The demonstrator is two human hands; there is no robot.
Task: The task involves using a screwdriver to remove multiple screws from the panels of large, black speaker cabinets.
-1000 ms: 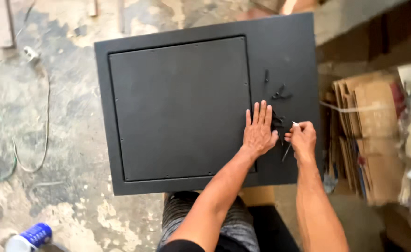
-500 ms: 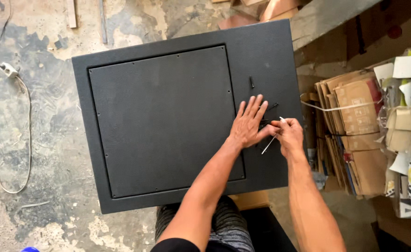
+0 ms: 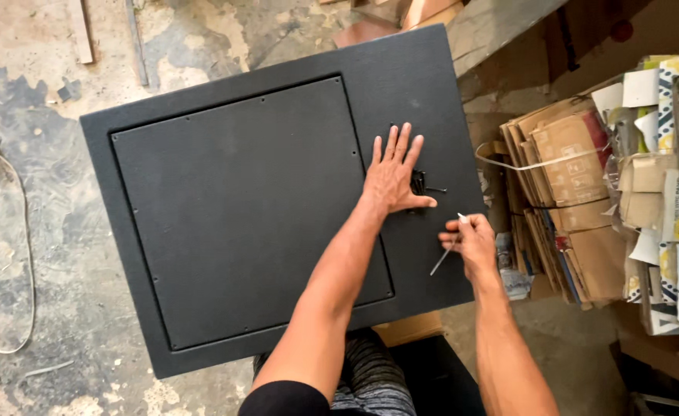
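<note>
1. Since half a second back, my left hand (image 3: 392, 173) has slid up along the right border of the black panel (image 3: 247, 216), and my right hand (image 3: 472, 245) has pulled away from it toward the panel's right edge; before, the two were almost touching.
2. One panel lies flat on the concrete floor (image 3: 39, 231), with one raised square inset filling most of its left part.
3. My left hand rests palm down on the border strip, all five fingers straight and slightly spread, holding nothing.
4. One small cluster of dark screws (image 3: 423, 185) lies on the panel just beside that hand's thumb side; I cannot count them singly.
5. My right hand has its fingers pinched together on one thin metal tool (image 3: 449, 245), whose shaft slants down and left over the panel's edge.
6. One bundle of flattened cardboard (image 3: 567, 200), bound by a pale strap, stands off to the right, well apart from the panel.
7. One white cable (image 3: 23, 223) trails over the floor at the left.
8. Compared with earlier, the panel sits tilted a bit more in view.
</note>
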